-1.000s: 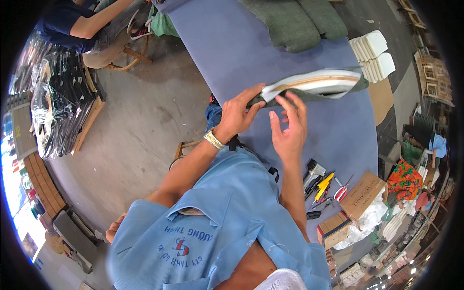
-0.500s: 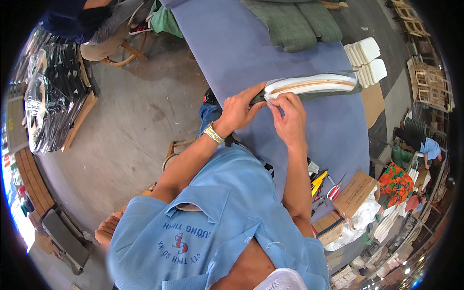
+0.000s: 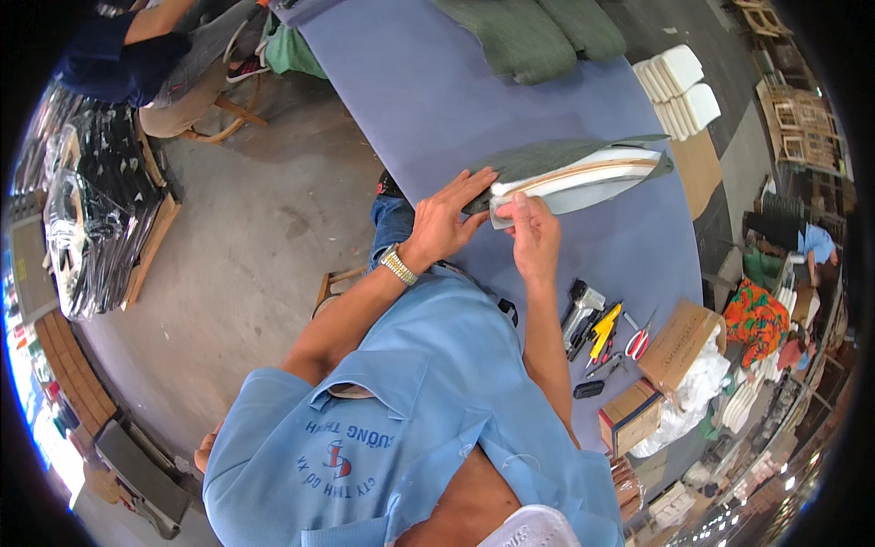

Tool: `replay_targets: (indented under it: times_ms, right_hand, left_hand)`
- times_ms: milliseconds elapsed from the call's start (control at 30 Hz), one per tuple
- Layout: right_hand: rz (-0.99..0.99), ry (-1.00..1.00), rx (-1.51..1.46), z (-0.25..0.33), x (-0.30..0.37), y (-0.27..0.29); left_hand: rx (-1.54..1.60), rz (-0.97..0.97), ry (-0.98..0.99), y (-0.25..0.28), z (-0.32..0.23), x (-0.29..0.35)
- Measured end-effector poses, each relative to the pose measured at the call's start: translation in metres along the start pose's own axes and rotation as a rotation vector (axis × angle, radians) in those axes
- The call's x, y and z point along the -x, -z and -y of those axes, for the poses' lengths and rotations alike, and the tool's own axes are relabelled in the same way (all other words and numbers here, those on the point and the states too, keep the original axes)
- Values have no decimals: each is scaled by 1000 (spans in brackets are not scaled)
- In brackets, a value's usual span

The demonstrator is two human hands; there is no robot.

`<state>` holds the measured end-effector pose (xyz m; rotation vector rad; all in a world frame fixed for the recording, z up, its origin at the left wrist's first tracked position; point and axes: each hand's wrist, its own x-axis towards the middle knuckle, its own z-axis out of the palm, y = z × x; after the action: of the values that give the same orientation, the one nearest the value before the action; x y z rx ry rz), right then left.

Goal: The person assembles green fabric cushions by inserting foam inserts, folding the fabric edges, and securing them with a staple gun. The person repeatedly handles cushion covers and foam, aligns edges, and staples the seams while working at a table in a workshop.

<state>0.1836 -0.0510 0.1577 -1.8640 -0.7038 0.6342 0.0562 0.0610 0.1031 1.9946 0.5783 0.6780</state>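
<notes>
A curved padded panel (image 3: 583, 179) with a thin wooden core between layers of white foam stands edge-up on the blue-grey table. Dark green fabric (image 3: 538, 159) wraps its far side, and a paler flap of the cover (image 3: 602, 198) hangs open along the near side. My left hand (image 3: 448, 214), with a metal watch on its wrist, closes round the panel's left end, fingers over the fabric. My right hand (image 3: 533, 232) pinches the flap's corner between thumb and fingers, just right of that end.
Green fabric pieces (image 3: 529, 36) lie at the table's far end. White pads (image 3: 674, 91) are stacked to the right. A staple gun (image 3: 581, 310), yellow cutter (image 3: 603, 333), red-handled scissors (image 3: 638, 343) and cardboard box (image 3: 682, 345) sit near right. A person (image 3: 118, 46) sits far left.
The near fabric flap has come away from the foam and spread toward me, with more green showing behind. My right hand has shifted slightly toward me with the flap's corner.
</notes>
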Motion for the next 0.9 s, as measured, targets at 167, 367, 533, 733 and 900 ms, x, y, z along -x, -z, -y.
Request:
replay_targets:
  times_ms: [167,367,533,733,900]
  right_hand:
    - [-13,-363,120,8,10,15]
    - [71,-494,126,7,21,15]
    - [21,-346,41,-1,26,8]
    - [37,-143,104,2,25,5]
    - [16,-168,119,12,20,3]
  left_hand:
    - [-12,124,10,-5,-10,20]
    - [-12,127,-15,-13,-2,30]
    - [-12,105,-4,-13,-1,28]
    - [-39,67,68,-8,-4,23]
    - [-46,43,4,-7,0,16]
